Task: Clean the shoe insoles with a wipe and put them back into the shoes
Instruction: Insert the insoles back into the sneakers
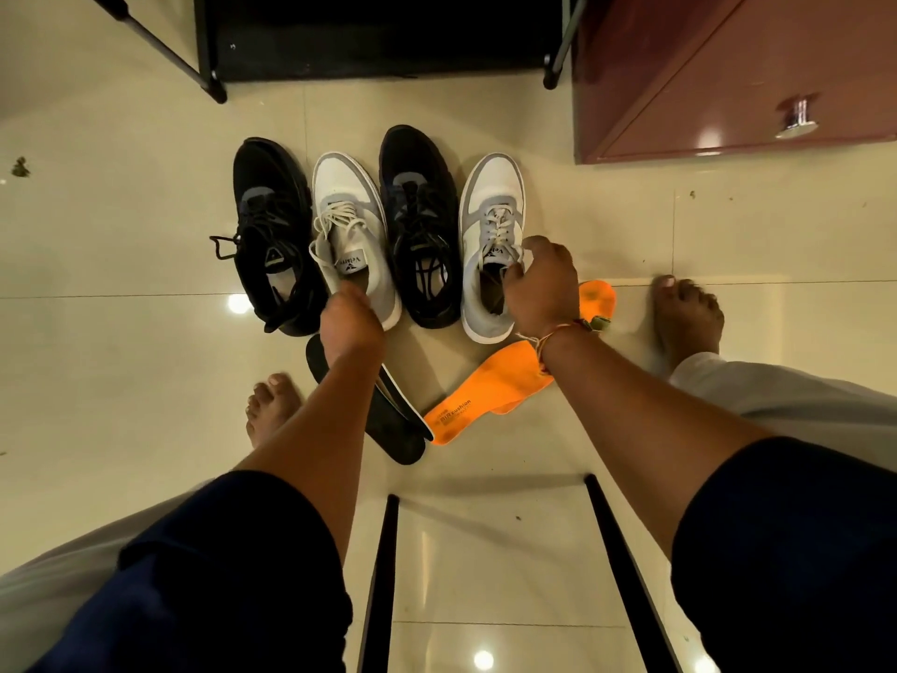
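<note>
Four shoes stand in a row on the tiled floor (145,235), two black shoes (272,221) alternating with white. The right hand (541,284) grips the tongue of the far-right white shoe (490,211). The left hand (350,323) is at the heel opening of the other white shoe (347,206), fingers hidden, grip unclear. Orange insoles (485,388) and black insoles (393,420) lie on the floor just behind the row.

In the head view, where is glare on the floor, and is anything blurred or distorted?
Head view: round glare spot on the glossy floor beside the leftmost black shoe; left hand and right foot slightly motion-blurred; wide-angle lens tilts the cabinet edges.
</note>
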